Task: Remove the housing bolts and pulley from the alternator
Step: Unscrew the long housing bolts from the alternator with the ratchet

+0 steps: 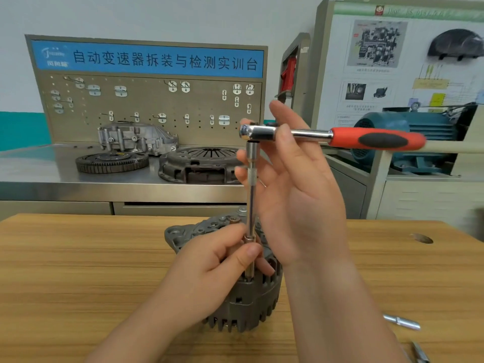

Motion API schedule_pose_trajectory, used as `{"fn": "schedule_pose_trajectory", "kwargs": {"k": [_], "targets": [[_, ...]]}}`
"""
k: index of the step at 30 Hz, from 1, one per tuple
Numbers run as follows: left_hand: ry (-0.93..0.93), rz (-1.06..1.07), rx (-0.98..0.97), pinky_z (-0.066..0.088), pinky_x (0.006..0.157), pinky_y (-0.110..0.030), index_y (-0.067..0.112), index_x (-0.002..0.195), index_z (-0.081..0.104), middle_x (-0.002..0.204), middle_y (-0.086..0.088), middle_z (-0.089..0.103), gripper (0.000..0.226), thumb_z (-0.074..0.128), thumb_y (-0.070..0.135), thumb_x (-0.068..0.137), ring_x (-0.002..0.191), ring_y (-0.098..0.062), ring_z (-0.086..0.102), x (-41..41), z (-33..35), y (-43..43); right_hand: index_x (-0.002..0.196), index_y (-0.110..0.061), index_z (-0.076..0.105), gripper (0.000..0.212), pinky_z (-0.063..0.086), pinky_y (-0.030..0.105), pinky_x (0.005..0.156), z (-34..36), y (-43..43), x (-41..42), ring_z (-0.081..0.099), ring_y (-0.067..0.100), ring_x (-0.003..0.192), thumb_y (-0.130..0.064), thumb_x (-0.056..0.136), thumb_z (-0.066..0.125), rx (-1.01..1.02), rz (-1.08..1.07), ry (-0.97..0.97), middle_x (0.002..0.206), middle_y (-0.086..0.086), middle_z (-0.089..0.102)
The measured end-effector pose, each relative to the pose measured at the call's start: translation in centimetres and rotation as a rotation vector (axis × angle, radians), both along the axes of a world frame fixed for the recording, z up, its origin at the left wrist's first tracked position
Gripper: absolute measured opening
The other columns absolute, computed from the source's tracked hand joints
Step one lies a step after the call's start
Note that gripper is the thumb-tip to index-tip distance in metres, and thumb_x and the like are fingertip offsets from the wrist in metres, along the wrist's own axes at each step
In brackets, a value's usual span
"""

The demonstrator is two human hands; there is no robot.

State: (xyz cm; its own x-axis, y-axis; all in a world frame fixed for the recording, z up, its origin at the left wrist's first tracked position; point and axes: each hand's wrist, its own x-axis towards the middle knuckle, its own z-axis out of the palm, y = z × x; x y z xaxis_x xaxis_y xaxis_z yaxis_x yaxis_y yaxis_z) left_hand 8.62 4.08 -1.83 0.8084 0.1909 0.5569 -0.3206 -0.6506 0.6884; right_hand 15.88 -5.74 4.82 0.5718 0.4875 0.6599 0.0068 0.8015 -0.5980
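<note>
Plainly, the grey alternator [251, 299] stands on end, housing ringed with slots

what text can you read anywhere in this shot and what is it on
"自动变速器拆装与检测实训台": on the blue banner atop the pegboard.
Logo and small characters at the banner's left end: too blurred to read.
Green header and captions on the wall poster: too blurred or small to read.
On the ratchet, extension bar and alternator: nothing legible.
</note>
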Motion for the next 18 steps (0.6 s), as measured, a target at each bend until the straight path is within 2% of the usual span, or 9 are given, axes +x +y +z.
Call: {"fn": "schedule_pose_trajectory", "kwargs": {"k": [2,5,9,13,15,18], "targets": [[0.007,-0.009,-0.061,0.051,0.070,-0.062,0.028,0.089,0.063,0.085,0.014,0.074,0.032,0.047,0.055,0.083,0.073,-0.047,0.063,-0.04,0.04,-0.08,0.098,-0.028,0.073,0.022,0.046,0.033,0.080,0.02,0.03,-0.12,0.052,0.023,0.088,-0.021,0.087,0.056,-0.013,-0.018,-0.034,0.094,0.007,0.061],[0.017,-0.017,-0.116,0.050,0.071,-0.064,0.023,0.090,0.065,0.085,0.008,0.076,0.036,0.051,0.054,0.081,0.073,-0.050,0.062,-0.03,0.12,-0.13,0.095,-0.028,0.076,0.022,0.048,0.031,0.082,-0.01,-0.07,-0.06,0.055,0.021,0.090,-0.020,0.085,0.058,-0.023,-0.043,-0.060,0.095,0.006,0.063],[0.037,0.001,-0.080,0.052,0.073,-0.060,0.009,0.092,0.065,0.083,0.010,0.075,0.054,0.050,0.058,0.078,0.074,-0.045,0.065,0.05,0.13,-0.10,0.094,-0.028,0.074,0.021,0.051,0.035,0.093,-0.03,-0.19,0.19,0.064,0.027,0.101,-0.017,0.085,0.058,0.001,-0.147,-0.080,0.103,0.005,0.073],[0.042,0.046,-0.044,0.053,0.079,-0.053,0.018,0.092,0.067,0.081,0.015,0.075,0.048,0.049,0.060,0.077,0.078,-0.031,0.069,0.24,-0.12,-0.02,0.099,-0.028,0.071,0.023,0.053,0.035,0.094,0.04,-0.13,-0.01,0.067,0.024,0.100,-0.013,0.086,0.059,0.051,-0.318,-0.147,0.102,0.004,0.074],[0.042,0.048,-0.035,0.053,0.079,-0.052,0.023,0.095,0.067,0.083,0.015,0.075,0.045,0.047,0.060,0.079,0.079,-0.027,0.069,0.33,-0.33,0.04,0.103,-0.028,0.068,0.022,0.054,0.035,0.090,0.05,-0.03,-0.09,0.068,0.025,0.097,-0.017,0.088,0.056,0.043,-0.279,-0.131,0.101,0.004,0.074],[0.014,0.033,-0.012,0.052,0.080,-0.050,0.037,0.102,0.064,0.084,0.006,0.073,0.034,0.044,0.058,0.085,0.084,-0.020,0.067,0.25,-0.38,0.06,0.113,-0.021,0.060,0.022,0.055,0.027,0.074,0.17,0.00,-0.11,0.070,0.022,0.083,-0.025,0.093,0.051,0.011,-0.024,-0.005,0.101,0.006,0.075]]}}
